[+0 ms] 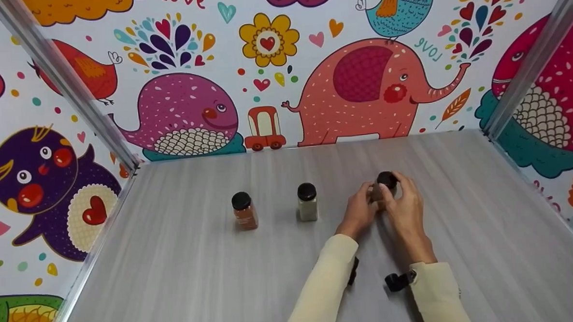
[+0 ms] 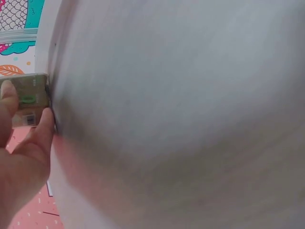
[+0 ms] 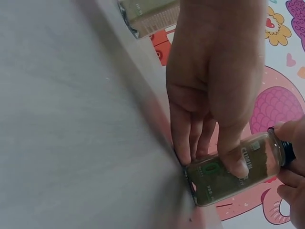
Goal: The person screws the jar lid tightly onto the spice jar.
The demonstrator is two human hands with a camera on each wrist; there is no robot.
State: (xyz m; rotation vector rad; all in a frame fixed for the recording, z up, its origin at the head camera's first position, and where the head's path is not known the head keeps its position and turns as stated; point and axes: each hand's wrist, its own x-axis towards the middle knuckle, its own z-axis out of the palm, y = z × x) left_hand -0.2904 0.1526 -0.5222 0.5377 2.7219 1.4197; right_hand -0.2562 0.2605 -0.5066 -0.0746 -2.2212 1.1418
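Observation:
A glass spice jar labelled cumin (image 3: pixel 214 183) stands upright on the table at the right in the head view, its black cap (image 1: pixel 387 178) on top. My left hand (image 1: pixel 359 211) pinches the jar's lower body between thumb and fingers, close to the tabletop. Around the cap, the thumb and fingers of my right hand (image 1: pixel 408 211) grip from the other side. Both hands partly cover the jar in the head view. In the left wrist view, only the jar's lower part (image 2: pixel 35 88) shows, beside the left fingers.
To the left stand two more black-capped jars: one with pale greenish contents (image 1: pixel 308 208), another with reddish-brown contents (image 1: pixel 246 216). They are apart from each other on the grey wood-grain table (image 1: pixel 185 281). Cartoon-printed panels (image 1: pixel 268 84) and metal posts (image 1: pixel 70 88) border the table.

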